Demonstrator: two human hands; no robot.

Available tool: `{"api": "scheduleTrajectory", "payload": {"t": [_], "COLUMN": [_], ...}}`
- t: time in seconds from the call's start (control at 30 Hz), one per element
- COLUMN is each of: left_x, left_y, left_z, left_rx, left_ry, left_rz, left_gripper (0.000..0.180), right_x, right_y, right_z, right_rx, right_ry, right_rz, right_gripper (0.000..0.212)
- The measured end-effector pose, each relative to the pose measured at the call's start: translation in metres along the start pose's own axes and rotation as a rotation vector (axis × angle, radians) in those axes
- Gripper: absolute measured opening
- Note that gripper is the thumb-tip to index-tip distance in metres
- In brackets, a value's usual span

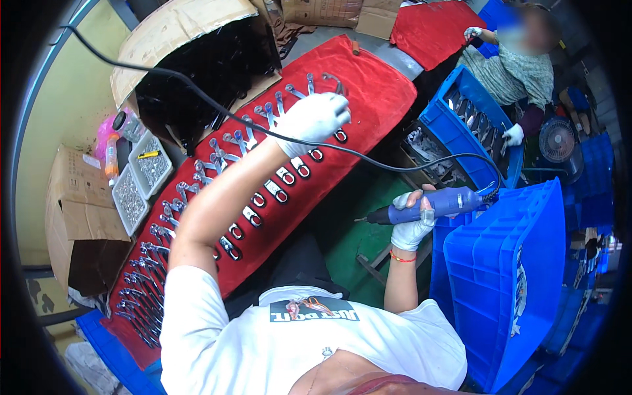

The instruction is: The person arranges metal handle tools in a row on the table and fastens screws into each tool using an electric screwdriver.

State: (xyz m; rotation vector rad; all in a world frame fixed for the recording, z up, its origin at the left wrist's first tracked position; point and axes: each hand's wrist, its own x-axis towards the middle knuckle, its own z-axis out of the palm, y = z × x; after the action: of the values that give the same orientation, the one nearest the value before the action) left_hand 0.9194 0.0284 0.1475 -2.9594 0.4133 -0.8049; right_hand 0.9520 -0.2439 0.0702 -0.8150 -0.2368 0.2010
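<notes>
My left hand (315,120), in a white glove, is over the far part of a red cloth (372,85) on the table. Its fingers curl together; whatever they hold, if anything, is hidden. Close beyond them is a curved metal tool head (334,81). Rows of metal hand tools lie along the cloth, their loop-shaped handle ends (276,191) toward me. In my right hand (416,220), also gloved with fingertips bare, is a purple power screwdriver (438,203). Its bit points left, held off the table's near side.
A black cable (197,85) arcs across the table over my left wrist to the screwdriver. Left stand white trays (172,168) of small metal parts, plus cardboard boxes (82,187). Blue crates (480,257) stand at my right. Across, a co-worker (520,72) reaches into a tool-filled crate (438,118).
</notes>
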Motion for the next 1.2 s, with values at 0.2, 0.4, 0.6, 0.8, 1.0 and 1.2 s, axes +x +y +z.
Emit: {"api": "scheduleTrajectory", "payload": {"t": [0.2, 0.4, 0.6, 0.8, 1.0, 1.2], "left_x": [0.002, -0.003, -0.001, 0.030, 0.025, -0.027], "left_y": [0.019, 0.051, 0.074, 0.047, 0.029, 0.025], "left_z": [-0.002, 0.028, 0.041, 0.081, 0.139, 0.140], "left_rx": [-0.278, 0.097, 0.477, 0.207, 0.187, -0.156], "left_ry": [-0.338, -0.022, -0.187, -0.438, -0.682, -0.448], "left_rz": [0.057, 0.401, 0.508, 0.415, 0.599, 0.185], "left_gripper": [0.012, 0.015, 0.026, 0.015, 0.018, 0.024], "right_x": [-0.003, -0.005, 0.000, -0.003, -0.013, -0.015], "right_y": [0.007, 0.007, 0.009, 0.011, 0.011, 0.022], "right_z": [0.002, -0.009, -0.028, -0.010, -0.011, -0.001], "right_rx": [0.017, 0.056, 0.026, 0.131, -0.005, -0.026], "right_ry": [-0.004, 0.050, -0.020, 0.182, 0.023, -0.007], "right_rz": [0.029, 0.065, 0.050, 0.086, 0.064, 0.140], "right_gripper": [0.035, 0.035, 0.049, 0.037, 0.033, 0.036]}}
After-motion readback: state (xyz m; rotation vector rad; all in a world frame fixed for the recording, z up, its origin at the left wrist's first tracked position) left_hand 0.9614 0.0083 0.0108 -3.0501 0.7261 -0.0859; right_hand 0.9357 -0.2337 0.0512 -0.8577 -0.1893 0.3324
